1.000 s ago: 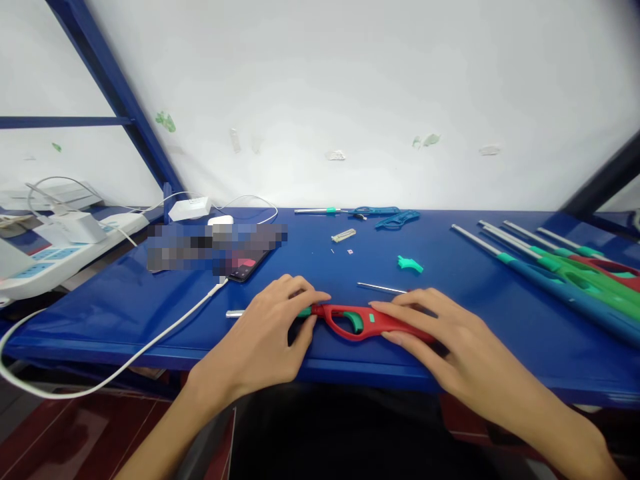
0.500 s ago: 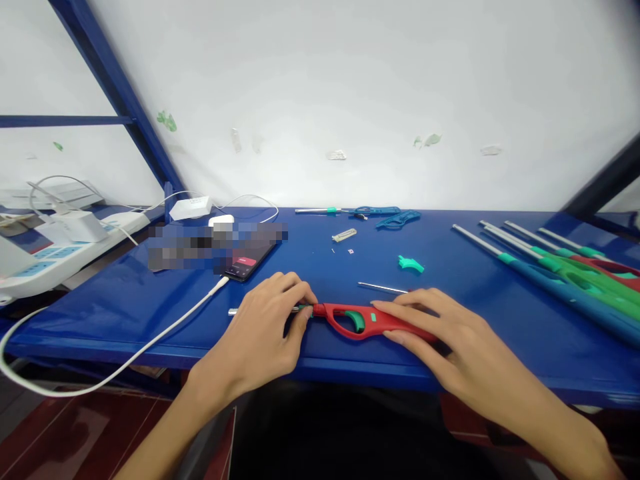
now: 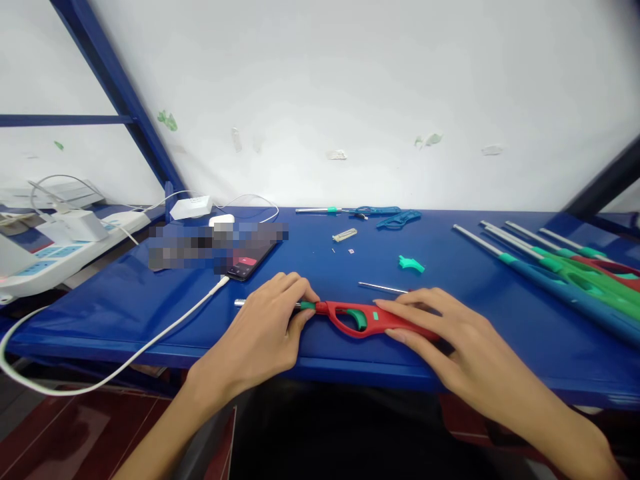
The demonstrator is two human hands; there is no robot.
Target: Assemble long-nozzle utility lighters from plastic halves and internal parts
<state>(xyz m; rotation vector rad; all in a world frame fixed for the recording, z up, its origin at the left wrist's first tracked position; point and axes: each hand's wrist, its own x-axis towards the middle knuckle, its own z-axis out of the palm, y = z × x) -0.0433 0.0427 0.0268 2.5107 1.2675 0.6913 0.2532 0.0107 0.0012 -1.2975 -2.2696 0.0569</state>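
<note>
A red gas lighter (image 3: 383,317) with a green trigger lies along the front of the blue table, its metal tube pointing left. My left hand (image 3: 267,320) is closed on it, thumb and forefinger pinching the green collar (image 3: 308,306) where tube meets body; the palm covers part of the tube. With fingers and thumb, my right hand (image 3: 450,330) grips the red handle end, partly hiding it. Just behind the lighter is a thin metal shaft (image 3: 383,287), its other end hidden by my right hand. A loose green trigger piece (image 3: 411,264) sits farther back.
Several assembled lighters (image 3: 555,293) lie at the right. At the back are opened blue casing halves (image 3: 397,219), a clear narrow part (image 3: 345,235) and tiny pieces. A phone (image 3: 255,253) with a white cable (image 3: 170,333) and a power strip (image 3: 55,257) are at left.
The metal tube's tip has shifted slightly right, and more of the green collar shows at my left fingertips. My right hand keeps its hold on the handle.
</note>
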